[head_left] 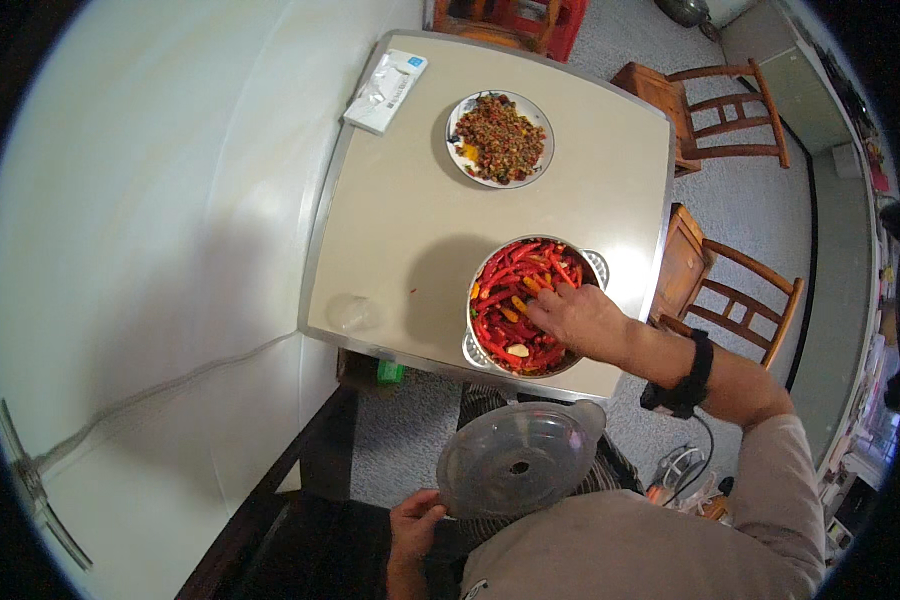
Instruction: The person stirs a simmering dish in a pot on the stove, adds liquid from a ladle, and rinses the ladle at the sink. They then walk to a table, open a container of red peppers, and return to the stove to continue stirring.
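A round metal pot (pixel 483 354) with perforated side handles stands near the table's front edge, filled with red chili peppers (pixel 504 271), a few orange ones and a pale piece like a garlic clove. Over its right part is my right hand (pixel 574 319), fingers bent down among the peppers; its fingertips are partly hidden, so a hold on a pepper cannot be told. My left hand (pixel 418 517) pinches the rim of a translucent round lid (pixel 521 457) with a small hole at its middle. The lid lies tilted over my lap, below the table edge.
Farther back on the table (pixel 390 217) is a plate (pixel 547 139) of chopped, mixed food. A white packet (pixel 386 91) lies at the far left corner, a clear plastic object (pixel 354 312) at the near left. Wooden chairs (pixel 746 307) stand right; a wall (pixel 195 187) borders the left.
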Action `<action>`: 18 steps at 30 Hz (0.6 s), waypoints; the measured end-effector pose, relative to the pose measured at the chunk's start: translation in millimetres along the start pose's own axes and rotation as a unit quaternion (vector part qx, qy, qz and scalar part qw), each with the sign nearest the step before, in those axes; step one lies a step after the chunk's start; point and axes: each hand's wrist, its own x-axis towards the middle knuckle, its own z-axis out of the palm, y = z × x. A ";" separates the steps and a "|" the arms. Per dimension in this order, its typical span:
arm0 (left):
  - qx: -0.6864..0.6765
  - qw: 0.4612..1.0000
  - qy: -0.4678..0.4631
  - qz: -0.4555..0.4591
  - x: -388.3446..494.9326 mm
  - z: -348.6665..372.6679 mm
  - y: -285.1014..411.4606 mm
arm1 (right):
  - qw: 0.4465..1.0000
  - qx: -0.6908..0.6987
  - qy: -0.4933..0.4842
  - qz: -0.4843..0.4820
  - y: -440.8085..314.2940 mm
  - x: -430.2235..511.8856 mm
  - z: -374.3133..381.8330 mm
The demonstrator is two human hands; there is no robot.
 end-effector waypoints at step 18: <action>-0.161 0.985 0.006 0.054 -22.9 -6.1 -48.9 | 0.980 -0.021 -0.196 0.013 -8.9 28.2 0.3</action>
